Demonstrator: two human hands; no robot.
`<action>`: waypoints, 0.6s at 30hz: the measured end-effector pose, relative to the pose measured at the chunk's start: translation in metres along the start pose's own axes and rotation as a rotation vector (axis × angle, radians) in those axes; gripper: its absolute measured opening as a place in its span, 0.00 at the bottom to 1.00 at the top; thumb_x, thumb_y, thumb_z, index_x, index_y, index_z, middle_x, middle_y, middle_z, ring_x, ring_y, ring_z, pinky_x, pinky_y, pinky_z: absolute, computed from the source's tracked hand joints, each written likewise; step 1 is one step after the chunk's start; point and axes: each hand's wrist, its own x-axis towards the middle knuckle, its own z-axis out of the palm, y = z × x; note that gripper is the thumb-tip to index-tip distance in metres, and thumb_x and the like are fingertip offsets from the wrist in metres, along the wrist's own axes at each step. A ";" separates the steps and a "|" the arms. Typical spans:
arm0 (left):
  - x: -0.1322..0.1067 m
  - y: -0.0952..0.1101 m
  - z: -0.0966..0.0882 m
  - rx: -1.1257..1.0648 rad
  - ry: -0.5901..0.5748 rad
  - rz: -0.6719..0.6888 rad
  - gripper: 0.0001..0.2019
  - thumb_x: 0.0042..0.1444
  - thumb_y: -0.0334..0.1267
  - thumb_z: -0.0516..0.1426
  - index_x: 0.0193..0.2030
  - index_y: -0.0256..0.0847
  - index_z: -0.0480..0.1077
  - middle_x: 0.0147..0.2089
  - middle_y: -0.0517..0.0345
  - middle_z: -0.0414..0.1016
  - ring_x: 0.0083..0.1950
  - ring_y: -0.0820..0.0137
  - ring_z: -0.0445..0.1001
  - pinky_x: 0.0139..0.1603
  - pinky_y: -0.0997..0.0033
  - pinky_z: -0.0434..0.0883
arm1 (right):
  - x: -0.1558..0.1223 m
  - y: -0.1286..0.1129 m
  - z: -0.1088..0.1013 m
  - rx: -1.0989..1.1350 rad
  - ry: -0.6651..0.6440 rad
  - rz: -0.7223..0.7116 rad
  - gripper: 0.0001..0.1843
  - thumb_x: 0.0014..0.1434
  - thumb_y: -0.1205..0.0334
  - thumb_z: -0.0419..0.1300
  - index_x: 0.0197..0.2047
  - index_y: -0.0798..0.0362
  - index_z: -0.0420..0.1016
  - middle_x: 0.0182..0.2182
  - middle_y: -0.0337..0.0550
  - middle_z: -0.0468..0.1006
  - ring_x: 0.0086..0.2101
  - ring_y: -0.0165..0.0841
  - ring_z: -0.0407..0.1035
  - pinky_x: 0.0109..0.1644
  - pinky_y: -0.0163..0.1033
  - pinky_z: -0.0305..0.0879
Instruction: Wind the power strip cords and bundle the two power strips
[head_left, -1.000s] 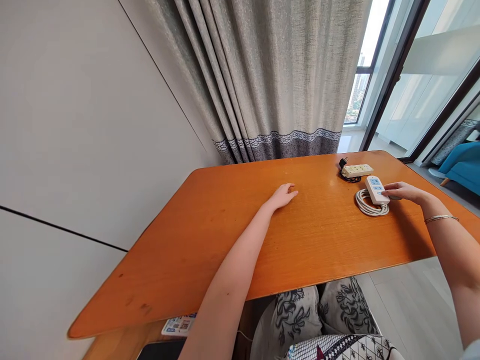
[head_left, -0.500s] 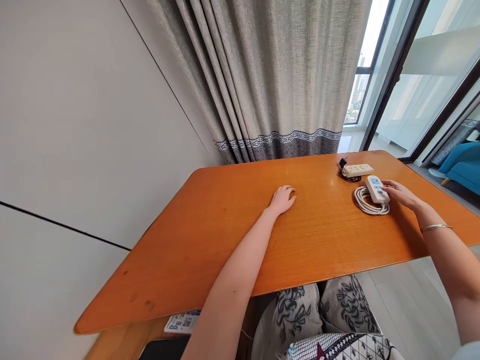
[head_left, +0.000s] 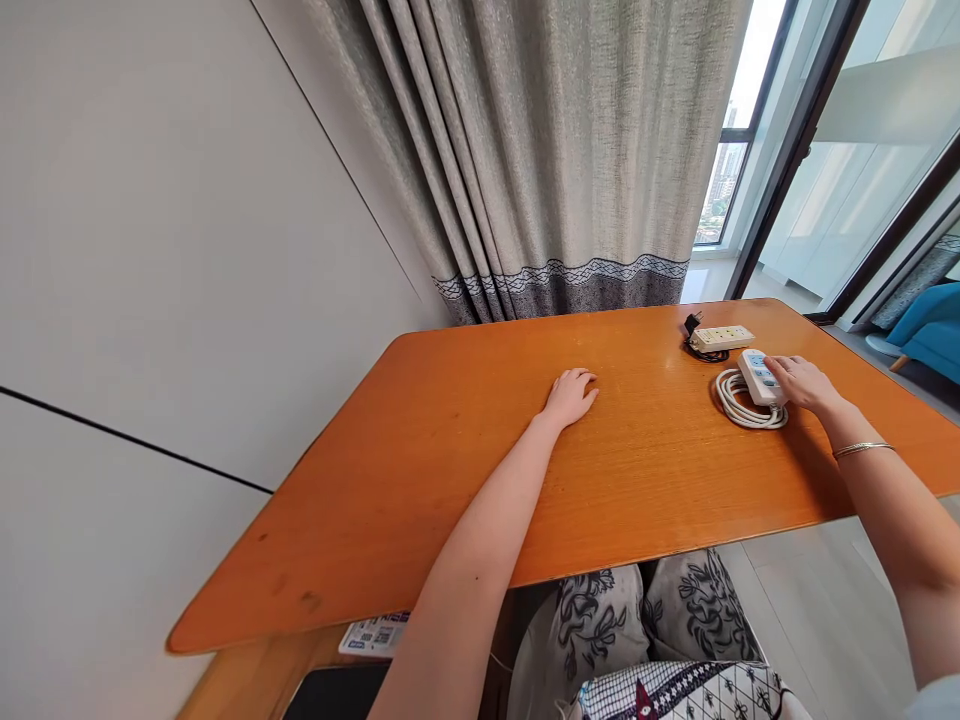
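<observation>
Power strip (head_left: 756,372) near table's (head_left: 450,480) far edge lies under right hand (head_left: 804,383).

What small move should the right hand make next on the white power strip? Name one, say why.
Probably close the right hand around the white power strip and lift it slightly: the hand rests on the strip's end, the strip sits on its coiled cord, and the left hand lies flat on the table, apart.

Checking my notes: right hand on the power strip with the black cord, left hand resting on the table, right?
No: the head view shows the right hand on the power strip with the coiled white cord; the black-corded strip lies apart. The left hand does rest on the table.
</observation>
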 end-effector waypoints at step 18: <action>-0.003 0.042 -0.006 -0.048 0.056 0.075 0.19 0.65 0.39 0.54 0.62 0.40 0.69 0.68 0.44 0.68 0.69 0.55 0.66 0.70 0.51 0.62 | -0.011 -0.035 0.012 -0.220 -0.210 -0.060 0.43 0.63 0.30 0.41 0.53 0.58 0.78 0.46 0.60 0.80 0.50 0.52 0.70 0.60 0.54 0.59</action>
